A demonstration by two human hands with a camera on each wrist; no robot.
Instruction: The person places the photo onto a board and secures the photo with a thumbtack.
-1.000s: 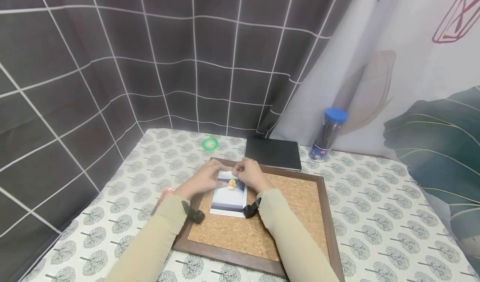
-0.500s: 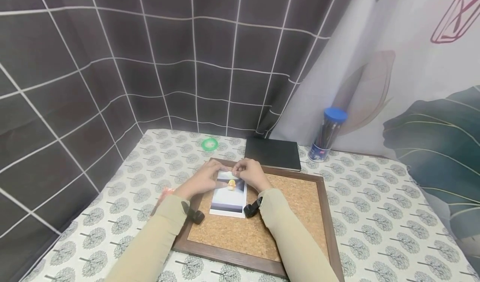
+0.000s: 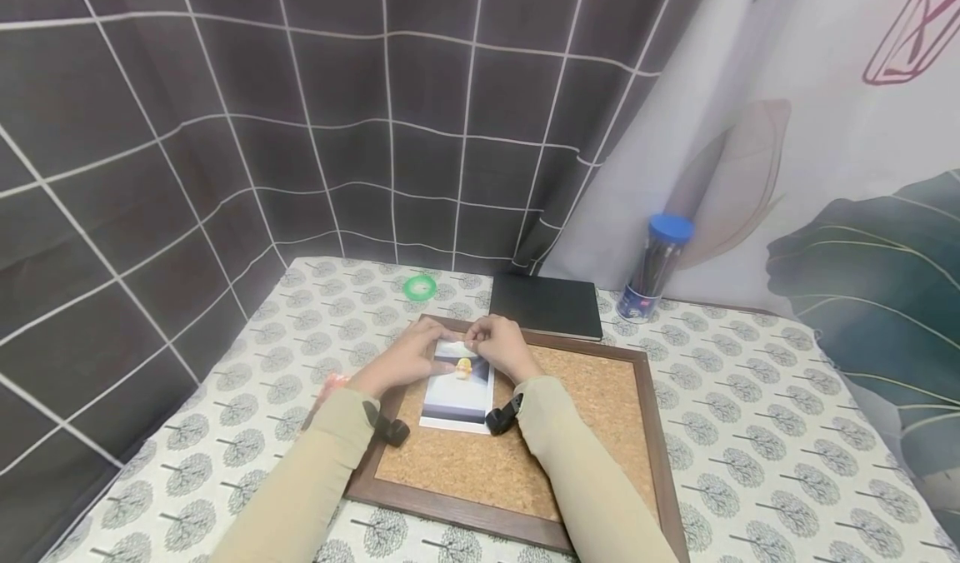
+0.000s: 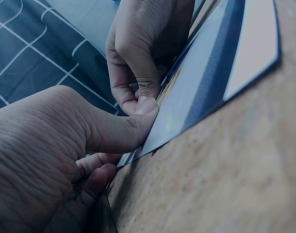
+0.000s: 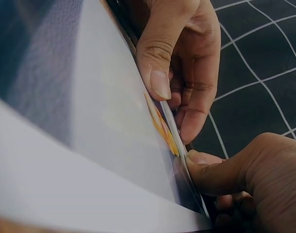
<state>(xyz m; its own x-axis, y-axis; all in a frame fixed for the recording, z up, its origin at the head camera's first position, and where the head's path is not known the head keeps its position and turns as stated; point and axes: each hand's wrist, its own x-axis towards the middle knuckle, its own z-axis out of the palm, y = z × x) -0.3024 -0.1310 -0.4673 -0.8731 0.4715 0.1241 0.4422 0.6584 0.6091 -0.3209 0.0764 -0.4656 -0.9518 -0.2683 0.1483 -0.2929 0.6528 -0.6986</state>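
Observation:
A photo print [image 3: 452,401] with a small yellow figure on it lies on the upper left of a framed cork board [image 3: 600,413]. My left hand [image 3: 405,356] rests along the photo's left side, its thumb straight on the picture and its fingers reaching to the top edge. At that same edge the right hand [image 3: 504,348] pinches the photo with curled fingers and thumb. In the right wrist view, both thumbs sit close together along the edge of the photo [image 5: 109,126]. Whether something small is between the right fingertips is hidden.
Behind the board lie a black notebook [image 3: 545,306] and a green tape ring [image 3: 420,288]. A clear tub with a blue lid [image 3: 652,271] stands at the back right. Something red and clear [image 3: 332,384] is partly hidden by the left forearm. Dark gridded cloth [image 3: 337,130] hangs behind.

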